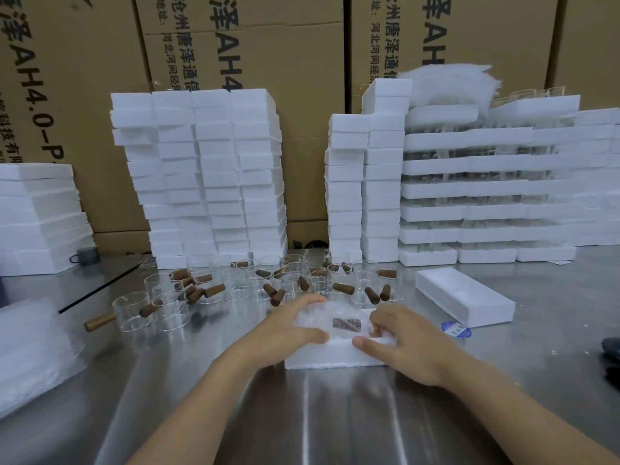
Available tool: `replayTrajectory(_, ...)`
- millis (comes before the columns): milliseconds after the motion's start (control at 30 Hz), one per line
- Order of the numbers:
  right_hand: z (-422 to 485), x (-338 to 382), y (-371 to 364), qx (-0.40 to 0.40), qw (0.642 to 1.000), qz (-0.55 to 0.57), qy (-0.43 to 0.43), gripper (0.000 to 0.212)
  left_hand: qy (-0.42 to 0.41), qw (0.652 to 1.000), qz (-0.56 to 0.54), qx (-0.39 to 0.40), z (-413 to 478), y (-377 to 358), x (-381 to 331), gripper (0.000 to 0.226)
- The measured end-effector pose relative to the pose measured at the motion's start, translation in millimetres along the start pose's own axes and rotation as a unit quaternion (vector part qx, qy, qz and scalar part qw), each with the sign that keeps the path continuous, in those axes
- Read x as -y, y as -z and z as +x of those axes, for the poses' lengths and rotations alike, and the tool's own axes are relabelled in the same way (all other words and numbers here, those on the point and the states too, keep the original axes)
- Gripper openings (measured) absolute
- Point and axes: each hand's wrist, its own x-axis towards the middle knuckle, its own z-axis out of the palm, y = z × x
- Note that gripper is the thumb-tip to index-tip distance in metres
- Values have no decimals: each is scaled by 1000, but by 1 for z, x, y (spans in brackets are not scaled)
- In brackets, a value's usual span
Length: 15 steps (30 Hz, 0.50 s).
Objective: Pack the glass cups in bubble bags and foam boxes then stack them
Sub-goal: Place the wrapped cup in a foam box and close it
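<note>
We are partway through packing one cup among many. Our left hand point(288, 327) curls round the bagged cup point(335, 318). Our right hand point(402, 344) pinches the bag's other end with curled fingers, and its thumb lies on the rim of the foam box point(335, 360). The cup's wooden handle shows brown through the bubble wrap, and the cup sits in that open box at the near middle of the bench point(335, 414). We cannot tell whether it is fully seated, since the hands cover its edges. The lid point(464, 298) lies apart to the right, so this cup is not yet closed in or stacked. Beyond the box a crowd of loose glass cups point(235, 283) stands unwrapped, with bubble bags point(33, 347) piled at the left. Tall stacks of foam boxes point(208, 176) stand behind them. We judge that most of the job is left.
</note>
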Motion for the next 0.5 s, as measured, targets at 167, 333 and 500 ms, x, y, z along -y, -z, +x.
replayTrajectory(167, 0, 3, -4, -26, 1000, 14, -9, 47, -2, 1000, 1, -2, -1, -3, 0, 56)
replayTrajectory(333, 3, 6, -8, -76, 997, 23, -20, 28, -13, 999, 43, -4, 0, -4, 2, 46)
replayTrajectory(500, 4, 5, -9, -90, 996, 29, -4, 27, -82, 984, 144, -59, -7, -5, -2, 49)
